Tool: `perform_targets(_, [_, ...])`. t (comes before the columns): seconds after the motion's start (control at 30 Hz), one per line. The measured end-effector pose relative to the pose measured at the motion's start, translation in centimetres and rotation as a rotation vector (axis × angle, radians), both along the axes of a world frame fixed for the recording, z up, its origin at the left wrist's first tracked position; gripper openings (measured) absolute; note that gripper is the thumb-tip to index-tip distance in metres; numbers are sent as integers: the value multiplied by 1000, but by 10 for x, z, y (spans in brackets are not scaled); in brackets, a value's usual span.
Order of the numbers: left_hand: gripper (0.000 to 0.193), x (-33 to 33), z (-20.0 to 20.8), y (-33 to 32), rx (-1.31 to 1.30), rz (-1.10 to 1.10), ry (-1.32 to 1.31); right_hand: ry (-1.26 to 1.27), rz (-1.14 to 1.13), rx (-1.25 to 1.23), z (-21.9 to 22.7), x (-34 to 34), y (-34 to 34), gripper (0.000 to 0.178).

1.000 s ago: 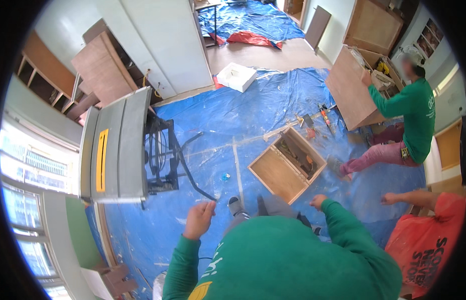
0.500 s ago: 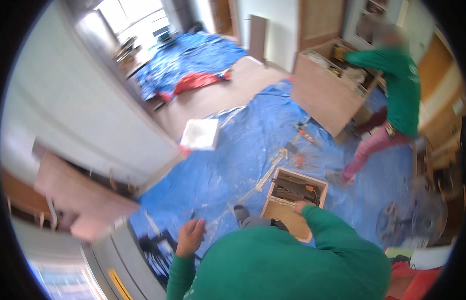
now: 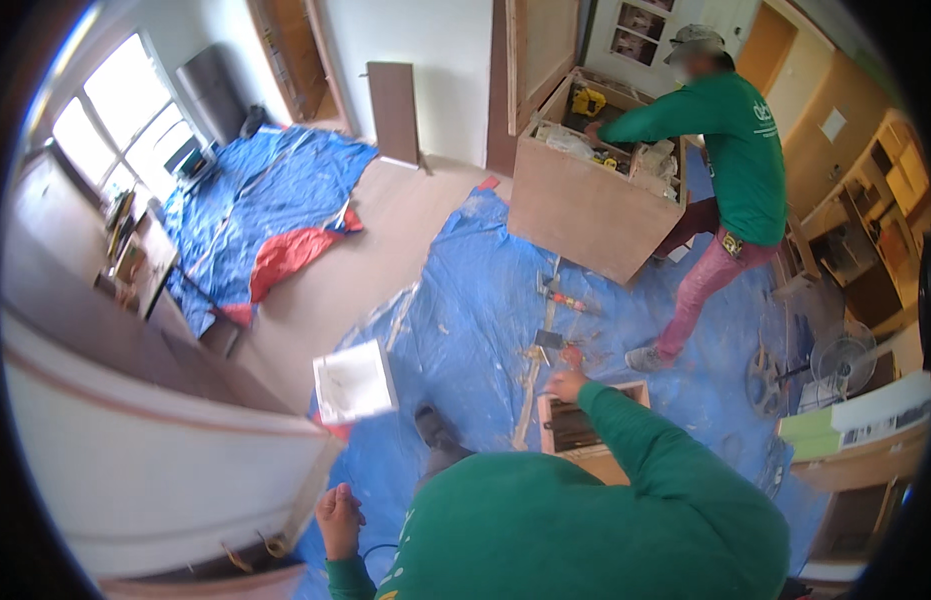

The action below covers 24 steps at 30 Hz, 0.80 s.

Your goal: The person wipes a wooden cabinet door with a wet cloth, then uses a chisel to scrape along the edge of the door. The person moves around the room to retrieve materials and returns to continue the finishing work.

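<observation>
My right hand (image 3: pixel 565 382) reaches over the far edge of an open wooden toolbox (image 3: pixel 637 393), its fingers stretched out and holding nothing I can see. Just beyond it lies a small reddish tool (image 3: pixel 573 355), too blurred to name, beside a dark flat piece (image 3: pixel 548 340). The toolbox has dark tools inside, and my right sleeve covers part of it. My left hand (image 3: pixel 339 520) hangs low at my left side with its fingers curled in and nothing visible in them.
A co-worker (image 3: pixel 735 170) in green leans over a large wooden chest (image 3: pixel 595 200) with tools in it. A white box (image 3: pixel 355 384) sits on the blue tarp (image 3: pixel 465 300). A fan (image 3: pixel 842 358) stands at right; a red-and-yellow tool (image 3: pixel 567 300) lies ahead.
My right hand has moved from the toolbox's middle to beyond its far edge. My left hand has dropped lower. The view has turned right, and the co-worker still bends over the chest.
</observation>
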<state>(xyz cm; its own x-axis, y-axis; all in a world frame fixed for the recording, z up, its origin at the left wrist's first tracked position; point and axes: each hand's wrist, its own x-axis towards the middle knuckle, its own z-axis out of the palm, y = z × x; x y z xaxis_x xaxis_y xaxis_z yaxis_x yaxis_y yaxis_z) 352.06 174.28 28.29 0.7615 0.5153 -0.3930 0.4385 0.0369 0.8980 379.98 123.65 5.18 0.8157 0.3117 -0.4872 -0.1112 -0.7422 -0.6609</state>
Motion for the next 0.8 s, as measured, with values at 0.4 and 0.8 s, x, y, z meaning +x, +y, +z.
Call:
perform_targets(0.4, [40, 472, 91, 125, 107, -499, -138, 928, -506, -222, 14, 70, 1, 34])
perform_targets(0.8, [43, 815, 49, 200, 117, -545, -8, 359, -401, -53, 25, 427, 166, 26])
